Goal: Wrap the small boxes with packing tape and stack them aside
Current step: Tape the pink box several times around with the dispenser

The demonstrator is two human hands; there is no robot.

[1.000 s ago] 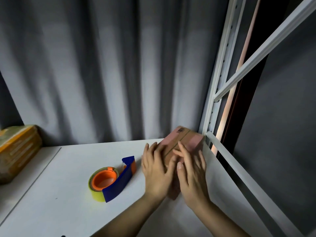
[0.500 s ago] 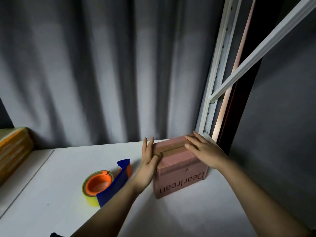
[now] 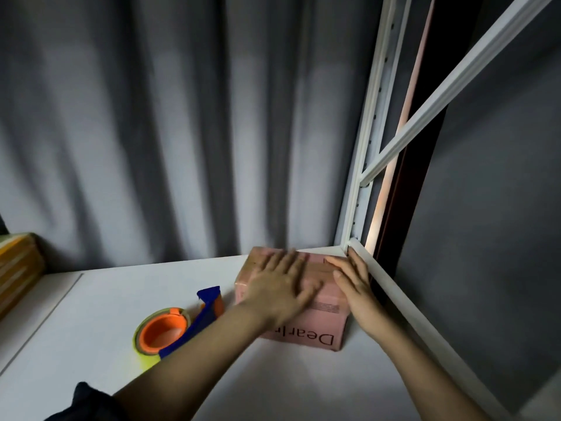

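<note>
Box (image 3: 306, 329), pink and small, sits on the white bench (image 3: 91, 314) at its far right corner, close to the white frame rail (image 3: 391, 287) that runs along the bench's right edge. Its near side carries dark lettering that reads upside down from here, beginning "Dear". The left hand (image 3: 282, 287) lies flat on the top of the box, fingers straight and spread, pressing down; it is somewhat blurred. The right hand (image 3: 355, 284) rests along the right side of the box, between the box and the rail, fingers extended and together, touching the box's upper right edge. Neither hand curls round anything.

Just left of the box, on the bench, lies a tape dispenser (image 3: 179, 326) with an orange core, a yellowish roll and a blue body; its blue tip points up toward the box, and whether it touches the box cannot be told. At the far left edge of the view, well apart from the box, stands a yellow-brown taped parcel (image 3: 15, 268), partly cut off. Grey curtain (image 3: 182, 132) hangs behind the bench. A dark sleeve (image 3: 88, 402) shows at the left forearm near the bottom.
</note>
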